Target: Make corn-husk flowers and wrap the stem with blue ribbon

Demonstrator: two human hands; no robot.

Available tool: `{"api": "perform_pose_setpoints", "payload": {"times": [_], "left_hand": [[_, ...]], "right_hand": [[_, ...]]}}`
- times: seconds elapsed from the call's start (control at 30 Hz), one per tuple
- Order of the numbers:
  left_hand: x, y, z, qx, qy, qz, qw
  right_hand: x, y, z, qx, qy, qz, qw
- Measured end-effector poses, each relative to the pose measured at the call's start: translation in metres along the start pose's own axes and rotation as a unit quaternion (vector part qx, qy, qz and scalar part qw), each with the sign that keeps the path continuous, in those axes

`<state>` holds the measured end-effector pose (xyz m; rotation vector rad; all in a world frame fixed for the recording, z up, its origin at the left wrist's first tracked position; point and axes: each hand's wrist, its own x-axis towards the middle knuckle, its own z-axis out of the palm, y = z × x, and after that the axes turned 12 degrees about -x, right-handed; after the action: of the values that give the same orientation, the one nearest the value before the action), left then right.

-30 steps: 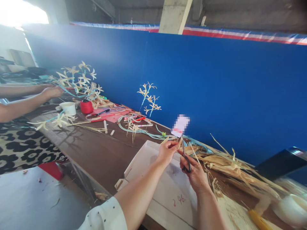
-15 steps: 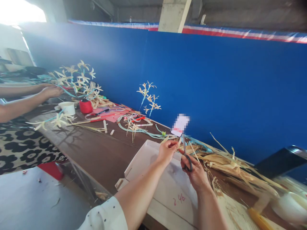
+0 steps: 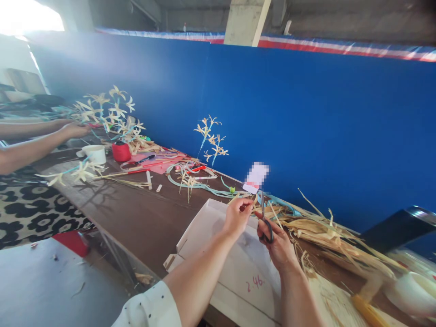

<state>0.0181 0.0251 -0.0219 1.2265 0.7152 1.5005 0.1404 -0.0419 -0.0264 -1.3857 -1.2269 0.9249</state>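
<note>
Noted at far left a co-worker's two bare forearms stretched over a black-and-white flower-print cloth, one hand at a tall spray of pale straw flowers on blue-green stems. Found just right of them a short white cup and a round red pot, close together on the long dark brown wooden table. Logged a loose straw flower lying flat near the table's front edge. Saw farther along a pink paper sheet, then a tangle of pale green tubing, with a small upright straw-flower sprig behind it against the plain blue wall panel. Recorded a flat white cardboard box, pink numbers on its side, under the wearer's arms. Found left hand raised above the box, thumb and forefinger pinched tight on a thin pale straw strip. Found right hand just beside it, fingers through the loops of black-handled metal scissors and closed round them, blades pointing up at the strip; could not tell whether touching. Noted beyond the hands a heap of dried tan husk leaves along the wall, and at far right a blurred white bowl.
</note>
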Motion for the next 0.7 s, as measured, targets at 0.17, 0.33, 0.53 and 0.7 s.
{"api": "perform_pose_setpoints", "payload": {"times": [0.17,0.33,0.53,0.7], "left_hand": [[-0.0013,0.0058,0.0030,-0.093,-0.040,-0.064,0.993],[-0.0002,0.0066,0.0040,-0.127,-0.037,-0.079,0.988],[0.0010,0.0092,0.0028,-0.153,-0.037,-0.081,0.984],[-0.0023,0.0103,0.0034,-0.179,-0.092,-0.102,0.974]], "right_hand": [[-0.0002,-0.0003,-0.0012,0.015,0.015,0.010,1.000],[-0.0021,-0.0006,-0.0019,0.029,-0.007,0.008,1.000],[-0.0008,-0.0033,-0.0022,0.068,0.012,0.026,0.997],[0.0049,-0.0091,-0.0045,0.140,0.109,0.018,0.984]]}}
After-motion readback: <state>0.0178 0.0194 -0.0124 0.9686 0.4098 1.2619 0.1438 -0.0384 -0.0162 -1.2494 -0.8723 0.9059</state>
